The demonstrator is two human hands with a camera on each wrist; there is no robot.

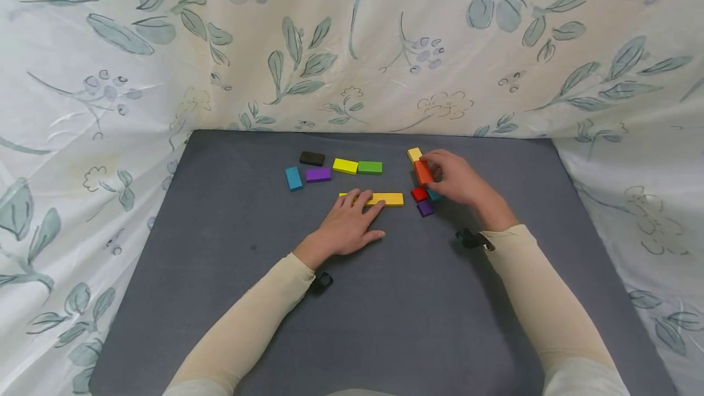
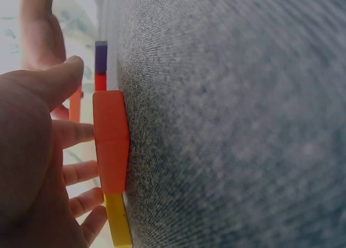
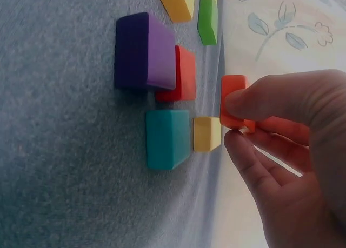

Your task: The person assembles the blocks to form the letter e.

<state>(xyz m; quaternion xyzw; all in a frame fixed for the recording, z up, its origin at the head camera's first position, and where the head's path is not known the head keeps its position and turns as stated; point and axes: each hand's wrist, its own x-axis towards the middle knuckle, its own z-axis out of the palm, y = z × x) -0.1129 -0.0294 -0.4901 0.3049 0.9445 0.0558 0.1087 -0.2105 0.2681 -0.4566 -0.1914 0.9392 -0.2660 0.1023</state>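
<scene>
My right hand (image 1: 459, 179) pinches an orange-red block (image 1: 423, 172) between thumb and fingers. The right wrist view shows that block held off the cloth. Beneath and around it lie a red block (image 1: 419, 194), a teal block (image 3: 167, 140), a dark purple block (image 1: 425, 208) and a pale yellow block (image 1: 414, 154). The fingers of my left hand (image 1: 349, 225) are spread, touching a row of orange-yellow blocks (image 1: 390, 199) laid end to end. In the left wrist view, orange blocks (image 2: 111, 145) and a yellow block (image 2: 118, 221) make up this row; the hand partly hides it.
Behind the left hand lie a black block (image 1: 312, 158), a blue block (image 1: 294, 178), a purple block (image 1: 318, 175), and a yellow block (image 1: 344, 166) touching a green block (image 1: 370, 167). A dark grey cloth (image 1: 220, 249) covers the table. Leaf-patterned curtains (image 1: 308, 66) hang behind and at both sides.
</scene>
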